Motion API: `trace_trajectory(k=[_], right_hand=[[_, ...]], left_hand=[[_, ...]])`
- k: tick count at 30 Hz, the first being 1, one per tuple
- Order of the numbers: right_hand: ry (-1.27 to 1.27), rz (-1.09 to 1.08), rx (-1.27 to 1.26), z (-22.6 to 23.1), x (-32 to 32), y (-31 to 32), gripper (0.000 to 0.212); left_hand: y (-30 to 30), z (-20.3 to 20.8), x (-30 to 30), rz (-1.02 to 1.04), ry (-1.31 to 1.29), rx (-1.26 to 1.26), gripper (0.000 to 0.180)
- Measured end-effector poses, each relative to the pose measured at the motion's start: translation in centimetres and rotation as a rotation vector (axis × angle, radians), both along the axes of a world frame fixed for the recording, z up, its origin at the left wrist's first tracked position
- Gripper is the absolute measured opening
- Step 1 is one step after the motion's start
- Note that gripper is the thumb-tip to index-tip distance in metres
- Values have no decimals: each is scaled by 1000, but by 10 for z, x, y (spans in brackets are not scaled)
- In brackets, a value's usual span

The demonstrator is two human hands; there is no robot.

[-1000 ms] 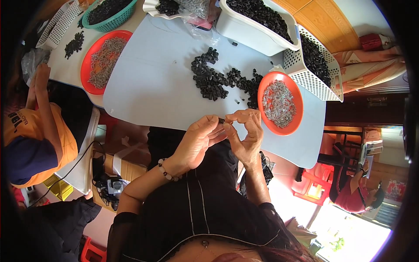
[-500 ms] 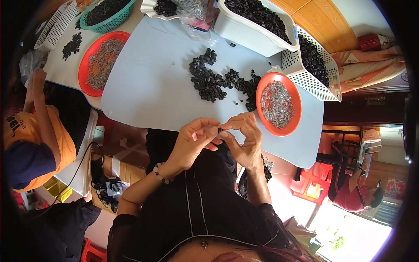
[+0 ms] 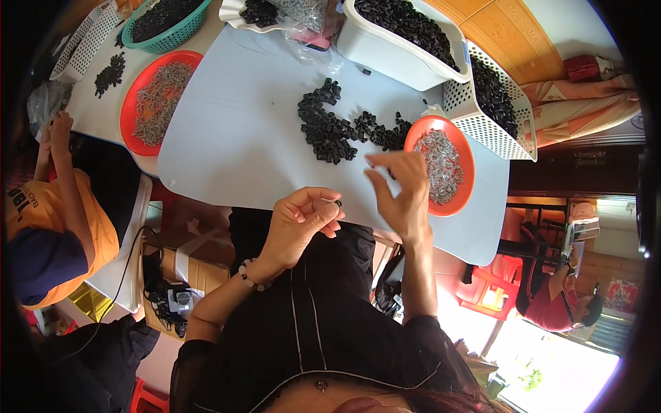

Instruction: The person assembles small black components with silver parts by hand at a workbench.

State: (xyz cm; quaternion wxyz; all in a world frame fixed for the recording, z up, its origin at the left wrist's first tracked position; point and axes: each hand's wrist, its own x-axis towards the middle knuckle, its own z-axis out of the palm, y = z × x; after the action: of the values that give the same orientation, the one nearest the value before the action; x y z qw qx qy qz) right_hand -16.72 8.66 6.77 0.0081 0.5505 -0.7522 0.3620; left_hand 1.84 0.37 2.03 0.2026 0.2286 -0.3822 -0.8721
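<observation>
In front of my lap, at the table's near edge, my left hand (image 3: 308, 219) is closed, thumb and fingertips pinching a small black plastic part (image 3: 338, 203). My right hand (image 3: 405, 189) is over the table, just left of the orange plate (image 3: 469, 148). Its thumb and forefinger stand apart with nothing visible between them; the other fingers are curled and slightly blurred. Small clear, shiny pieces (image 3: 441, 164) fill the plate. Beyond my hands lies a loose pile of small black parts (image 3: 325, 127), trailing right towards the plate.
At the back stand a white tub (image 3: 385, 48) and a white perforated basket (image 3: 475, 117), both filled with black parts. A second table at left holds another orange plate (image 3: 129, 110) and a green basket (image 3: 162, 45). A person in an orange-and-navy shirt (image 3: 69, 227) sits there.
My right hand has come away from my left, moving right and up towards the orange plate, its thumb and forefinger parting. My left hand stays nearly in place with the black part.
</observation>
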Motion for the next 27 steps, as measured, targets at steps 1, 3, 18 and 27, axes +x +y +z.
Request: trace_trajectory(k=[1, 3, 18, 27], right_hand=[[88, -49, 8, -3, -9, -7, 24], [145, -81, 33, -9, -19, -18, 24], [-1046, 135, -120, -8, 0, -5, 8], [-1464, 200, -138, -17, 30, 27, 18]], left_hand=[[0, 0, 0, -2, 2, 0, 19], [-1, 1, 0, -22, -21, -26, 18], [-3, 1, 0, -20, 12, -30, 16], [0, 4, -6, -16, 56, -139, 18]])
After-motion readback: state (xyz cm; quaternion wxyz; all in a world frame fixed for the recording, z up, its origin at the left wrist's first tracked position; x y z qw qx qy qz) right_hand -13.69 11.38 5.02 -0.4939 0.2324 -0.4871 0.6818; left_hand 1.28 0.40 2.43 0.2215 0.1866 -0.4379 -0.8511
